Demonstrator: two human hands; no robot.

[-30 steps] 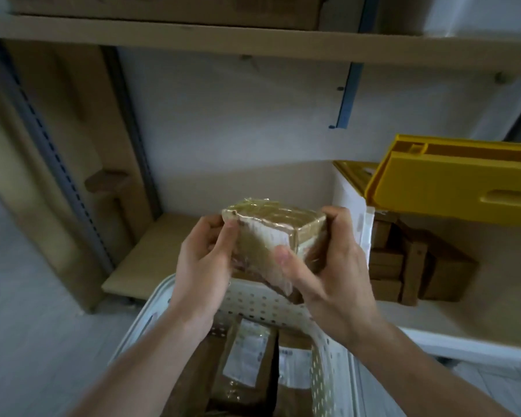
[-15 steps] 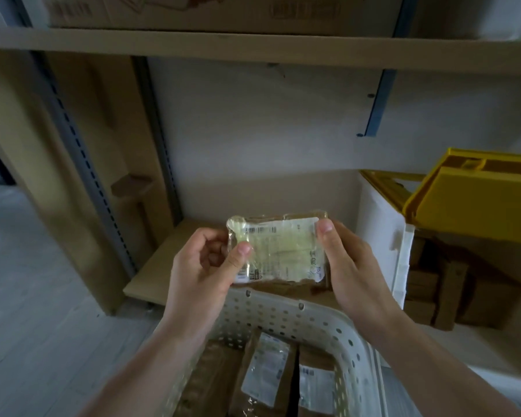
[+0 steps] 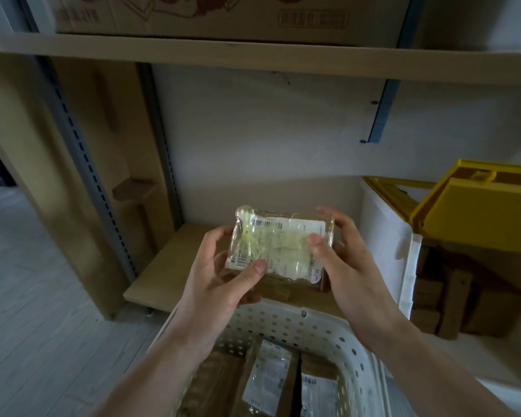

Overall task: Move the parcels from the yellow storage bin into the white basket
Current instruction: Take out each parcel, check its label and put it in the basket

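- The small brown parcel wrapped in clear shiny tape (image 3: 278, 248) is held up in the air between both hands, above the far rim of the white perforated plastic basket (image 3: 286, 322).
- The left hand (image 3: 220, 281) grips its left end: the thumb presses on the lower left corner of the label, and the other fingers curl behind the parcel.
- The right hand (image 3: 346, 266) holds the right end: the thumb lies on the label face, and the fingers are loosely spread behind the right edge.
- The white paper label faces the camera; it has a barcode near its top edge, and "80" can be read just above the left thumb. The other print is too blurred.
- Under the wrists, more brown parcels with white labels (image 3: 268, 383) lie in the basket.
- To the right of the right fingers stands the yellow storage bin with white wall (image 3: 385, 236), with brown boxes (image 3: 451, 299) inside it.
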